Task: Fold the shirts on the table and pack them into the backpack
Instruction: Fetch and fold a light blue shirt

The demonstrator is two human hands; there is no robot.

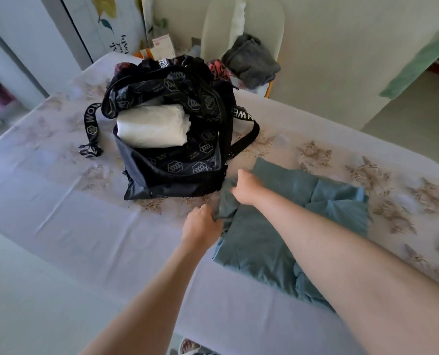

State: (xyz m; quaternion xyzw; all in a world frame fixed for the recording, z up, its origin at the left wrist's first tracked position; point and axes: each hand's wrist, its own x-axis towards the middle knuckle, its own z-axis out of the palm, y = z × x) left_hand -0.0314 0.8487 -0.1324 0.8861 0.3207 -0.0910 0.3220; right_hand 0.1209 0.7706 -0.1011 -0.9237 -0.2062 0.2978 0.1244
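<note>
Left grip [203, 224]: fingers curled tight round a bunched edge of the teal shirt [264, 242], cloth gathered up in the fist, just in front of the backpack's near right corner. Right grip [246, 187]: knuckles up, fingers tucked down into the same raised fold, pinching it closer to the backpack [172, 172] than the left does, almost against its side wall. Between the two grips the fabric stands up in a short ridge; the rest of the shirt lies flat on the worktop [59, 213], spread out to the right of the backpack and toward me, partly folded, one flap doubled over on the side away from the backpack. My right forearm crosses over its near part. The backpack stands with its mouth wide open, printed lining showing. Inside it, toward the back, lies a white folded shirt [153, 126]. A lettered strap [91, 124] trails off the backpack's left side onto the worktop; another hangs off its right. Behind the backpack, touching it, a pink-and-black cloth [217, 67], mostly hidden. Beyond that, off the worktop, a pale chair [241, 26] with a grey garment [251, 60] heaped on its seat. The worktop carries a pale floral covering.
</note>
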